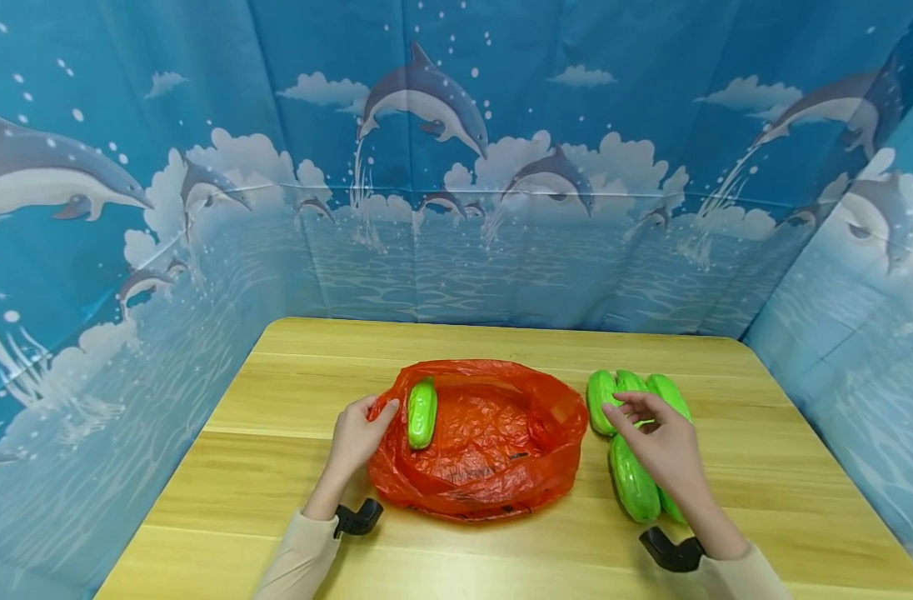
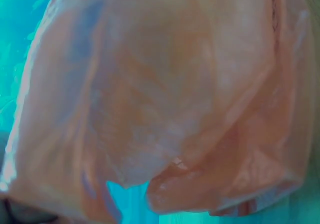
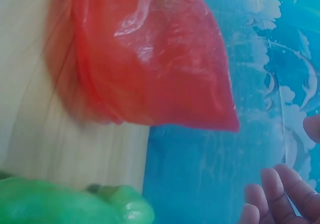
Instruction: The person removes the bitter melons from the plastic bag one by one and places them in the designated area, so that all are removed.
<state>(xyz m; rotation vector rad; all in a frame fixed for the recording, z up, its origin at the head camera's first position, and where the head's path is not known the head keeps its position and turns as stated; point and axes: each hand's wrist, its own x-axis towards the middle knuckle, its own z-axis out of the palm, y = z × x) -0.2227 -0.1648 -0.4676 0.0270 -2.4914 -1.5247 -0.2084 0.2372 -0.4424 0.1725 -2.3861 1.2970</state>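
A red plastic bag (image 1: 486,492) lies on the table with its mouth spread wide. My left hand (image 1: 359,432) pinches its left rim, thumb on the inner side. One glossy green cucumber-like vegetable (image 1: 422,415) rests inside the bag near that hand. To the right of the bag, several more green vegetables (image 1: 634,483) lie in a cluster. Above them hovers my right hand (image 1: 662,442), fingers loosely bent and holding nothing. The right wrist view catches its fingertips (image 3: 272,184) apart from the bag, and a green vegetable at lower left. Bag film fills most of the left wrist view.
The wooden table (image 1: 224,500) has rounded far corners. A blue dolphin-printed curtain (image 1: 456,250) hangs behind it and along both sides. Each wrist carries a black camera mount (image 1: 359,517) just above the table.
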